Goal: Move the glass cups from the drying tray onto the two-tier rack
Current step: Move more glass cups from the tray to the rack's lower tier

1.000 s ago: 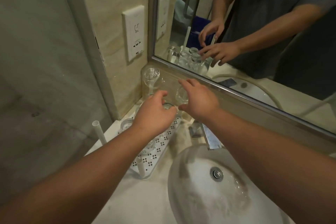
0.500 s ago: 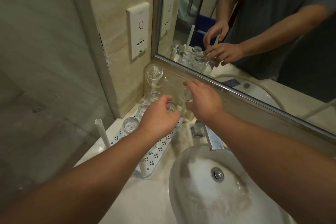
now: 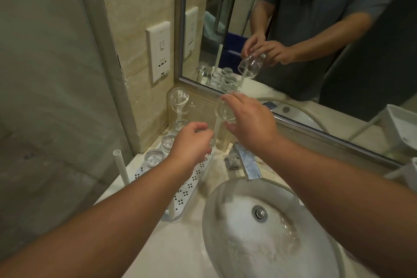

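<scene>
A white perforated drying tray (image 3: 191, 180) lies on the counter left of the sink, with white upright posts (image 3: 119, 166) at its corners. Three glass cups (image 3: 153, 158) stand in a row along its left side, bottoms up. Another cup (image 3: 179, 99) sits upturned on a tall post in the corner. My right hand (image 3: 250, 119) holds a clear glass cup (image 3: 224, 111) in the air above the tray's far end. My left hand (image 3: 191, 142) is curled over a cup (image 3: 212, 141) on the tray, which it mostly hides.
The round glass sink basin (image 3: 259, 228) and its metal faucet (image 3: 246, 162) sit right of the tray. A mirror (image 3: 316, 29) runs along the back, close behind my right hand. A wall socket (image 3: 159, 52) is at the left, and a white container (image 3: 401, 124) at the far right.
My right hand has closed on a cup and raised it above the tray. My left hand has stayed low over the cup at the tray's far end.
</scene>
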The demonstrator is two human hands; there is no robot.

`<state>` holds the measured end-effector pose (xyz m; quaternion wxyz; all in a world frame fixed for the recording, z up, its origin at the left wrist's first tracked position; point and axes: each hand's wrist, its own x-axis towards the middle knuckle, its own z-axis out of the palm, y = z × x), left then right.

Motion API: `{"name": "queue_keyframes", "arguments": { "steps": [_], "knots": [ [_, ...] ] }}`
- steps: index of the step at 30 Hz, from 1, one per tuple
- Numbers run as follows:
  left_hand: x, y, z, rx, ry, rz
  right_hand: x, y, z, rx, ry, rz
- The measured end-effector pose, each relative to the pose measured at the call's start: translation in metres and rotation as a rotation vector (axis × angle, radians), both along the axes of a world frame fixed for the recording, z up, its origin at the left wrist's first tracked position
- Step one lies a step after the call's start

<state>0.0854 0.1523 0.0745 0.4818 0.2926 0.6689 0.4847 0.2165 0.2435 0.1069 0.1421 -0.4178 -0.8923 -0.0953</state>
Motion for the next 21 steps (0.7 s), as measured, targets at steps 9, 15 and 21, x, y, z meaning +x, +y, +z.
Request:
{"name": "queue_keyframes", "arguments": {
  "steps": [9,15,21],
  "knots": [
    [0.018,-0.022,0.025,-0.155,-0.521,-0.019,0.027,-0.066,0.027,0.092,0.046,0.041],
    [0.022,-0.030,0.032,-0.191,-0.737,-0.060,0.044,-0.104,0.030,0.119,0.115,0.121],
    [0.027,-0.036,0.033,-0.167,-0.721,-0.190,0.052,-0.126,0.024,0.142,0.158,0.179]
  ]
}}
